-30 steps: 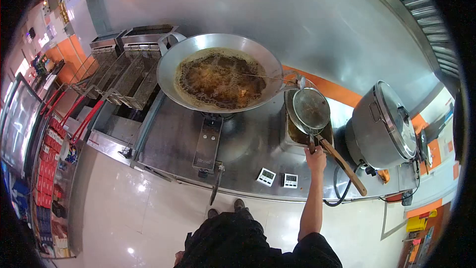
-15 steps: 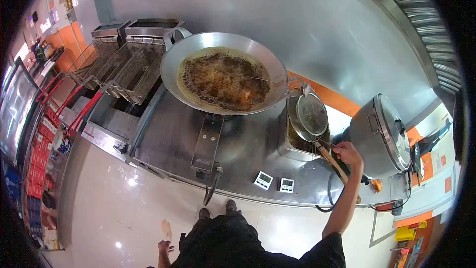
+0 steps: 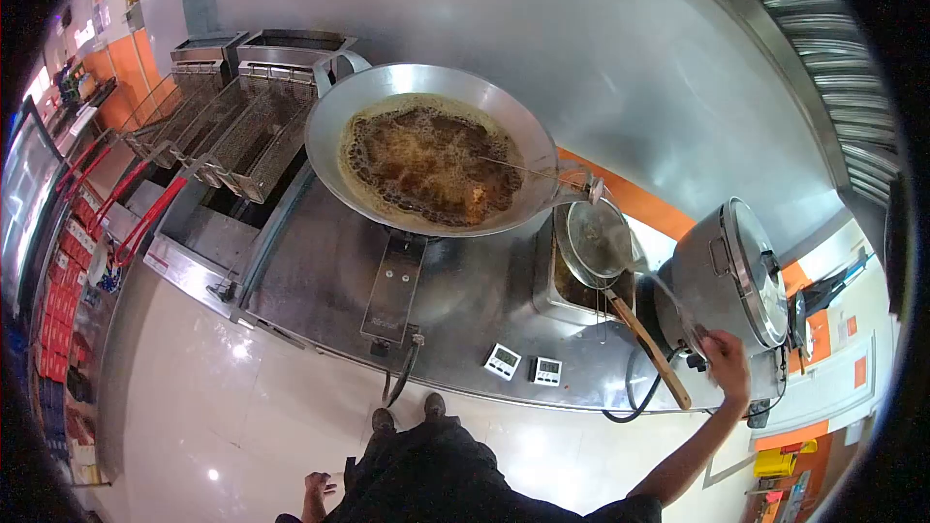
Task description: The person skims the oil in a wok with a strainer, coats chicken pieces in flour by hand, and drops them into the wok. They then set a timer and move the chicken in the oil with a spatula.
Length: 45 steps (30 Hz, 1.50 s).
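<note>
My right hand (image 3: 725, 364) is closed on the handle of a metal utensil (image 3: 673, 300), blurred by motion, whose far end is over the steel container (image 3: 552, 298). A round strainer (image 3: 593, 237) with a wooden handle (image 3: 651, 351) rests on that container. Low at the left of my body, my left hand (image 3: 318, 486) hangs over the floor with its fingers loosely apart and nothing in it. A large wok (image 3: 329, 150) holds dark bubbling oil, with a browned piece of food (image 3: 477, 196) near its right side and a thin rod across its right part.
Two digital timers (image 3: 503, 361) lie near the front edge of the steel counter (image 3: 455, 315). A lidded pot (image 3: 712, 276) stands at the right, beside a black hose. Fryer baskets (image 3: 254, 131) with red handles (image 3: 155, 223) are at the left.
My right hand has moved right and toward the counter's front edge, drawing a metal utensil away from the strainer. The strainer's wooden handle now shows fully. The view has shifted slightly.
</note>
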{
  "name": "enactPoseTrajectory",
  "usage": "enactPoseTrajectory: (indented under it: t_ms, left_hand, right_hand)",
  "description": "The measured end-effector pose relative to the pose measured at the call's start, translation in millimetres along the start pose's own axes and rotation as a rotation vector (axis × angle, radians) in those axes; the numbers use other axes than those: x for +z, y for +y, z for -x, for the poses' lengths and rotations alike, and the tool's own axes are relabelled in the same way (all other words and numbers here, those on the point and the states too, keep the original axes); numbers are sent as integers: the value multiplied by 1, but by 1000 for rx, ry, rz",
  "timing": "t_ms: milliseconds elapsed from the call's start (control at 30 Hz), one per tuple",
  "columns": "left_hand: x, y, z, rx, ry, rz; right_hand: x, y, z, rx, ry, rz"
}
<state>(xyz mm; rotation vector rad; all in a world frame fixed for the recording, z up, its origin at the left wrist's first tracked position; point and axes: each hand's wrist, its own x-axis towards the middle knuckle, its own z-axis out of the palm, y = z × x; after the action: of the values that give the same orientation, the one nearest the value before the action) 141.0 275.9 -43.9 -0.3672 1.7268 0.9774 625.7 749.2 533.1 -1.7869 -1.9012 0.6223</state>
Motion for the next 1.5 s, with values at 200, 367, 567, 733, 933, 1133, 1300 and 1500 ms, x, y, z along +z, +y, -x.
enactPoseTrajectory:
  t_ms: [200, 367, 567, 733, 933, 1133, 1300, 1500]
  left_hand:
    - [8, 12, 9, 17, -9, 63]
    - [18, 20, 0, -41, 2, 82]
    - [15, 13, 6, 4, 18, 119]
    - [12, -13, 1, -195, 85, 164]
    - [14, -43, 4, -157, 129, 33]
    - [28, -38, 1, -18, 93, 118]
    - [33, -3, 8, -99, 136, 45]
    - [29, -3, 5, -51, 137, 135]
  right_hand:
    - [-13, -64, 24, -42, 178, -50]
    - [10, -115, -20, -528, 194, 360]
    - [65, -196, -63, -700, 59, 712]
    - [83, -218, -93, -821, 17, 973]
    - [102, -225, -110, -993, -80, 994]
    - [109, -227, -124, -1015, -98, 998]
    - [114, -228, -137, -999, -125, 1017]
    - [123, -224, -144, -1019, -156, 926]
